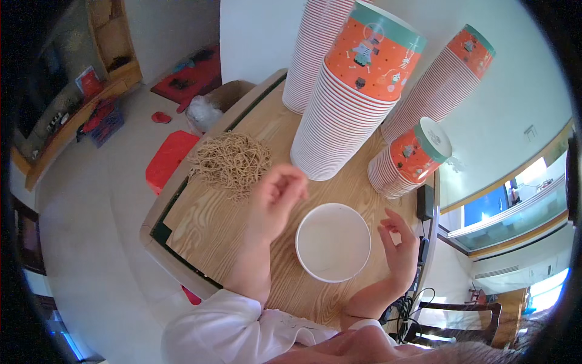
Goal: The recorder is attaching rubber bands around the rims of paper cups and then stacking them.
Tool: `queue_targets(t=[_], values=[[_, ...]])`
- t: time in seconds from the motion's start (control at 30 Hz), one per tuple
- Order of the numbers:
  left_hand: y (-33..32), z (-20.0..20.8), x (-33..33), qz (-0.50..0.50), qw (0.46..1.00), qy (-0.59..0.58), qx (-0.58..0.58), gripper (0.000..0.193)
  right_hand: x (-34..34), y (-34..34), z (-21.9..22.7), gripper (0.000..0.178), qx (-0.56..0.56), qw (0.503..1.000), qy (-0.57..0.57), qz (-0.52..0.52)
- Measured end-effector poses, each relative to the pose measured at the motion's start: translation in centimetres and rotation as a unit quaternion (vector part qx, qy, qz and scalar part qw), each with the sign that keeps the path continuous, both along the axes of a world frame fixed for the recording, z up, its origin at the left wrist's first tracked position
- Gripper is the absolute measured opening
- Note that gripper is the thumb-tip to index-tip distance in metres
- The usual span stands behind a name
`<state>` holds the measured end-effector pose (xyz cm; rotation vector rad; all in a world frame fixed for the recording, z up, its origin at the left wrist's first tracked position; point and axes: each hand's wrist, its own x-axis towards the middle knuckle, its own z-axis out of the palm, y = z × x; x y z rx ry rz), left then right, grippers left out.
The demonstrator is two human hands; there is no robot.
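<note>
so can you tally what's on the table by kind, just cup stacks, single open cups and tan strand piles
Cup stacks: 4
Open cup: 1
Strand pile: 1
Total: 6

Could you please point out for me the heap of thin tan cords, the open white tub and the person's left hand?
Heap of thin tan cords (231, 159): head view, middle of the tangle.
Open white tub (333, 244): head view, on its bare inside.
Left hand (276, 197): head view, middle of the hand.
</note>
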<state>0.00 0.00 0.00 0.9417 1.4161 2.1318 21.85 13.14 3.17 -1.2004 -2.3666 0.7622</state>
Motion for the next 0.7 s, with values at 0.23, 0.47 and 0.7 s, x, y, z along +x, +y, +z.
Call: queue_targets(t=[0.23, 0.47, 0.7], values=[[1.1, 0.9, 3.2, -0.111, 0.985, 0.109, -0.069, 0.019, -2.2, -2.2, 0.1, 0.041, 0.072, 0.953, 0.264, 0.13], [1.9, 1.2, 4.2, -0.192, 0.962, 0.163, -0.106, 0.025, -3.0, -1.5, -0.5, 0.039, -0.002, 0.949, 0.273, 0.157], [2.4, 1.6, 4.2, -0.185, 0.954, 0.196, -0.129, 0.023, -2.2, -0.2, -1.4, 0.031, -0.041, 0.962, 0.204, 0.178]])
